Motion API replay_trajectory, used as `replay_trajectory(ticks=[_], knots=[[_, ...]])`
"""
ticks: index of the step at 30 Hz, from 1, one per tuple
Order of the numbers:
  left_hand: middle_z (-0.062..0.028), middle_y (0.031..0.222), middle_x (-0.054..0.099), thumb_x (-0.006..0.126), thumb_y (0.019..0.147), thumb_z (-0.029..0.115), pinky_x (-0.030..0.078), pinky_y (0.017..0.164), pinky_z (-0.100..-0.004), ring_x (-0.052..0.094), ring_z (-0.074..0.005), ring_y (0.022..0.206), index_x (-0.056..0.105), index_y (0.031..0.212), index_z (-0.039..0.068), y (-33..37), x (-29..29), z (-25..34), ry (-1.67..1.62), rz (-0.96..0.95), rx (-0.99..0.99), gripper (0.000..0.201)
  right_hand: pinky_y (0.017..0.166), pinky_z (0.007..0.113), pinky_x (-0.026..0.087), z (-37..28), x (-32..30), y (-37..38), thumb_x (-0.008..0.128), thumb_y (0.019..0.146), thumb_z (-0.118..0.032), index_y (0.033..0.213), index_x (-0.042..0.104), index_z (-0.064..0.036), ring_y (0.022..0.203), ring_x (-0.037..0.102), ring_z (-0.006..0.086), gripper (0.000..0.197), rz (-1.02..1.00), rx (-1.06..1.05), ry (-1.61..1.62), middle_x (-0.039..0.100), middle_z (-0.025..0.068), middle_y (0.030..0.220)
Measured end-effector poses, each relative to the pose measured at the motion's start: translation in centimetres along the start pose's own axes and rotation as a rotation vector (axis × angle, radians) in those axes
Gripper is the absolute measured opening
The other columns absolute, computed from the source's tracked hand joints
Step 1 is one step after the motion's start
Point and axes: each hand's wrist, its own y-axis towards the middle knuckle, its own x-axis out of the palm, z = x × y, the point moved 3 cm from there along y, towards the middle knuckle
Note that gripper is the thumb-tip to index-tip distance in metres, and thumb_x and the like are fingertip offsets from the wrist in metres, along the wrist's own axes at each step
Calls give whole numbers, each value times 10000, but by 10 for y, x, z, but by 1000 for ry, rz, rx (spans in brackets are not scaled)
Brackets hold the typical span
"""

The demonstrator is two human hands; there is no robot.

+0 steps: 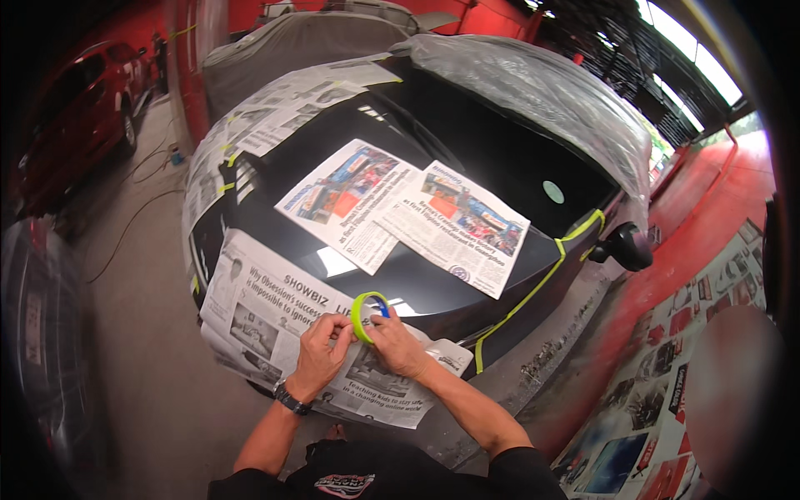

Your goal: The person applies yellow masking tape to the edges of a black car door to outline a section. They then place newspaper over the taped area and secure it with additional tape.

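Note:
Over the front of a dark car, my right hand [397, 345] grips a roll of lime-green masking tape [358, 319], whose blue inner side shows. My left hand [323, 348], with a dark watch on the wrist, pinches at the roll's left edge; whether the tape's end is between those fingers is too small to tell. Under both hands a newspaper sheet [275, 304] drapes over the car's front edge. Two more newspaper pages lie overlapping on the dark hood [283, 171], a left page [346, 200] and a right page [458, 225].
Green tape strips [521, 302] run along the hood's right edge. Clear plastic sheeting [533, 92] covers the roof, and newspaper [271, 112] masks the left fender. The side mirror [629, 247] juts out at right. A red vehicle [79, 125] stands far left; a cable [125, 229] lies on the floor.

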Motion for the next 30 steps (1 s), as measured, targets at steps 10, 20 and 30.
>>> replay_trajectory(ticks=[10,20,30], knots=[[-98,1145,591,659,971,-67,579,806,-266,660,-136,923,594,1135,-37,-19,16,-18,-325,95,-21,179,1131,687,393,-4,-6,5,660,894,-45,1463,467,11,1199,608,410,603,92,-28,-50,598,187,1074],[-52,981,604,673,987,-2,505,814,-270,589,-143,887,610,973,-6,-11,2,-22,95,69,101,64,1176,650,379,-9,-7,7,577,922,-45,1425,532,11,1234,592,385,507,22,-34,-93,546,145,1013],[-4,992,572,590,1075,64,454,833,-234,523,-88,909,582,1004,27,3,3,-80,-244,121,-28,81,1167,671,365,-15,-10,34,551,936,-141,1371,602,11,1171,628,331,464,-126,0,-280,597,122,991]])
